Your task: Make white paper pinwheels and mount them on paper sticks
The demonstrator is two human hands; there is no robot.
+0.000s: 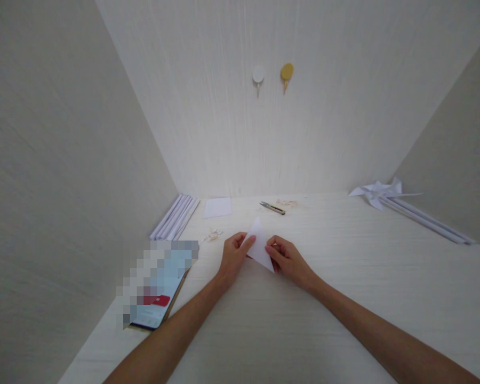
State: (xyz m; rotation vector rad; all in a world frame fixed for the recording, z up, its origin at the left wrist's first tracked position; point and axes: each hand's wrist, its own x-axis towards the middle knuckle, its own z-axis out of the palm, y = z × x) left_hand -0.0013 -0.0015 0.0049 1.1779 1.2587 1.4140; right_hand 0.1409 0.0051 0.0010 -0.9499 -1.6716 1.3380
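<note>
Just below the centre of the frame, both hands meet on a folded white paper triangle (pixel 259 246) that lies on the pale table (pixel 344 298), its tip pointing toward the upper part of the frame. The left hand (pixel 234 257) is loosely curled, its fingers bent and pressing the paper's left edge. The right hand (pixel 288 260) is also half closed, fingertips pinching the paper's right side near its lower corner. Above the hands, a small white sheet (pixel 218 207) and a utility knife (pixel 272 208) lie near the back wall. A tablet with a blurred screen (pixel 160 285) sits at lower left, paper rolls (pixel 176 217) above it, and a paper pinwheel (pixel 378 191) at right.
</note>
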